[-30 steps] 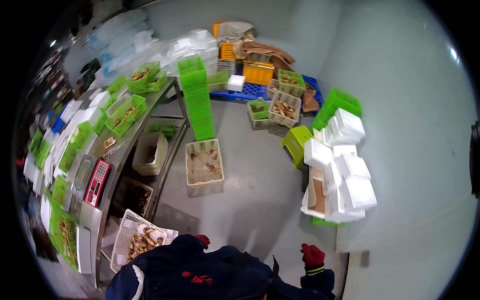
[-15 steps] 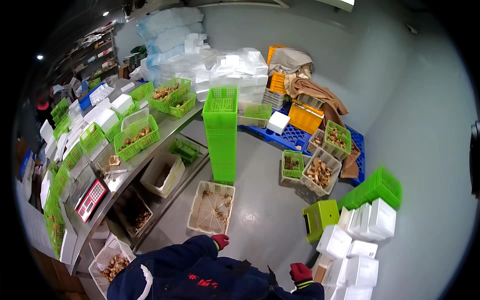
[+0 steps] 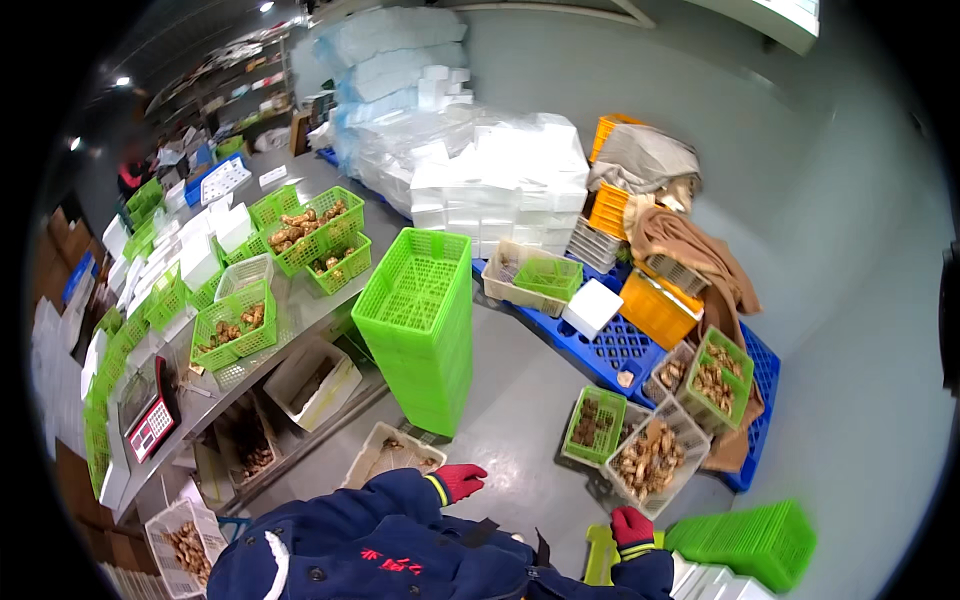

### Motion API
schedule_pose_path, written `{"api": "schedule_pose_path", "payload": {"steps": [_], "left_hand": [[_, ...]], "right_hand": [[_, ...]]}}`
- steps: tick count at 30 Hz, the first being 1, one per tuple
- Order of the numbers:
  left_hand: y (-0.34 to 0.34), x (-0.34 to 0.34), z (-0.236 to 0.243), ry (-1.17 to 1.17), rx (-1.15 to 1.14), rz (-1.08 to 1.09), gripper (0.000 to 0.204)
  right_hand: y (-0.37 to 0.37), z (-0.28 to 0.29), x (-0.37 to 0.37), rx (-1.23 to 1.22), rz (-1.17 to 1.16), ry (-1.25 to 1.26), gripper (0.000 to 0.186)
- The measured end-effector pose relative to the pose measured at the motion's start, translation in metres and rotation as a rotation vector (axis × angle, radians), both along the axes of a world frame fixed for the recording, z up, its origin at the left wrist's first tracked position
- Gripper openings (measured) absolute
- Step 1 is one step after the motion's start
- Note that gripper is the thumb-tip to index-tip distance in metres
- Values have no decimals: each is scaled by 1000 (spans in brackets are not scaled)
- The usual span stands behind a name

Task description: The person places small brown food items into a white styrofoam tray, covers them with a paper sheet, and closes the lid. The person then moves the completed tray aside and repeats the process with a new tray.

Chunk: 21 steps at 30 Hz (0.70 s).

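Note:
My left hand (image 3: 462, 482), in a red glove, hangs in front of my dark blue jacket with its fingers loosely stretched and nothing in them. Closest to it are a white crate (image 3: 378, 455) on the floor and a tall stack of green baskets (image 3: 425, 340). My right hand (image 3: 630, 526), also red-gloved, is curled in on itself beside the yellow-green stool (image 3: 600, 555), and no object shows in it. Ahead of that hand, a pale crate (image 3: 628, 492) holds what look like brown mushrooms (image 3: 652, 458). A small green basket (image 3: 594, 425) of darker pieces stands beside it.
Along the left runs a metal table (image 3: 325, 180) with green baskets, white foam boxes and a red-edged scale (image 3: 152, 425). A blue pallet (image 3: 570, 345) bears crates and brown cloth (image 3: 690, 250). Nested green baskets (image 3: 745, 540) lie at lower right. White foam boxes (image 3: 500, 190) are piled behind.
The stacked baskets and pallet crates now look nearer and larger as my body has moved forward. The white floor crate is partly hidden by my left arm. Both hands have shifted slightly right.

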<state>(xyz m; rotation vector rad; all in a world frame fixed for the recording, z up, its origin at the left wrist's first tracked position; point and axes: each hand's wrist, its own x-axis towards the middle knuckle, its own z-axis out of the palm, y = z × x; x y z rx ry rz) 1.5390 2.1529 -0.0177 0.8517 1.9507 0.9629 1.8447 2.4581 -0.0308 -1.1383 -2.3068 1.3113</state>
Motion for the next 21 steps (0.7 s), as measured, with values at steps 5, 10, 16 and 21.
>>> {"api": "schedule_pose_path", "payload": {"steps": [5, 10, 16, 21], "left_hand": [[63, -94, 45, -79, 12, 190, 32], [151, -234, 57, 181, 425, 255, 29], [237, -401, 101, 437, 403, 264, 28], [318, -549, 128, 663, 375, 172, 29]], "right_hand": [[88, 61, -208, 167, 379, 25, 25], [146, 37, -371, 166, 609, -13, 24], [206, 60, -499, -171, 557, 7, 35], [331, 0, -593, -71, 472, -33, 38]]}}
